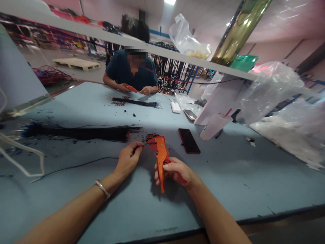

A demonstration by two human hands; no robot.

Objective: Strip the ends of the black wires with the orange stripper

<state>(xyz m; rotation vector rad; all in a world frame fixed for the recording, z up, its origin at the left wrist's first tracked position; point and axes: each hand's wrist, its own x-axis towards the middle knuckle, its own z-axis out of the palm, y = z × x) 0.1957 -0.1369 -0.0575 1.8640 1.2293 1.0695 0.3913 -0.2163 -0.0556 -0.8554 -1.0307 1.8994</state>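
Left hand (128, 157) pinching 1 black wire (73, 166), right hand (177, 171) clasping orange stripper (161, 156), blue tabletop (142, 217) stretching to dark near edge (254, 219)

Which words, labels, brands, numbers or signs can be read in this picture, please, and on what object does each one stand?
None can be read.
Orange hand tool in the right hand: no legible marking.
Red-edged phone: no legible text.
Small white box: no legible text.
Faint marks near the front edge of the table: too blurred to tell whether they are writing.
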